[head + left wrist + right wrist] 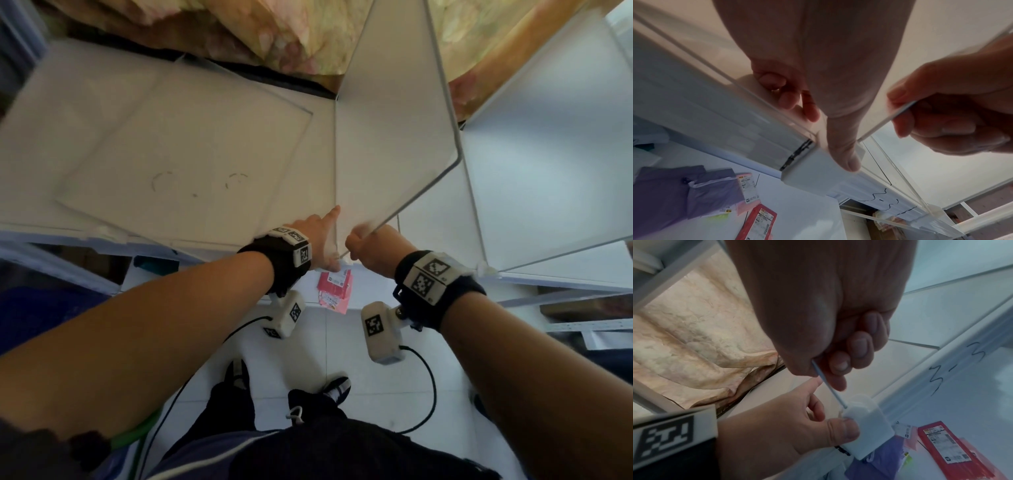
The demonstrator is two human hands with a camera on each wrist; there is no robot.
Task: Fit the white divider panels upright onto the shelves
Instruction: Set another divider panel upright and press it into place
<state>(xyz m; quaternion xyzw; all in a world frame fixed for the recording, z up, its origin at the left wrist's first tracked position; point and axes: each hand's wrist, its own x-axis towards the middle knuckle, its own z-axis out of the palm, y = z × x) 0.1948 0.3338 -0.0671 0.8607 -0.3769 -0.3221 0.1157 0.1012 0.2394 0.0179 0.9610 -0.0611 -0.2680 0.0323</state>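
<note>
Right hand (368,245) grips the panel (394,137) edge — left hand (320,240) steadies the connector (867,423).

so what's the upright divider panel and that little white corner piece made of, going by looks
Divider panel: probably thin translucent plastic sheet, matte milky white, framed by a thin wire-like rim that the right hand grips. Corner piece: likely moulded plastic, smooth, opaque white, with rounded edges; the left hand presses its thumb on it.

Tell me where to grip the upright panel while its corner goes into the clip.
Grip the panel by its thin lower front edge just above the clip, from the right, as the right hand does; the left hand occupies the other side, steadying the clip.
</note>
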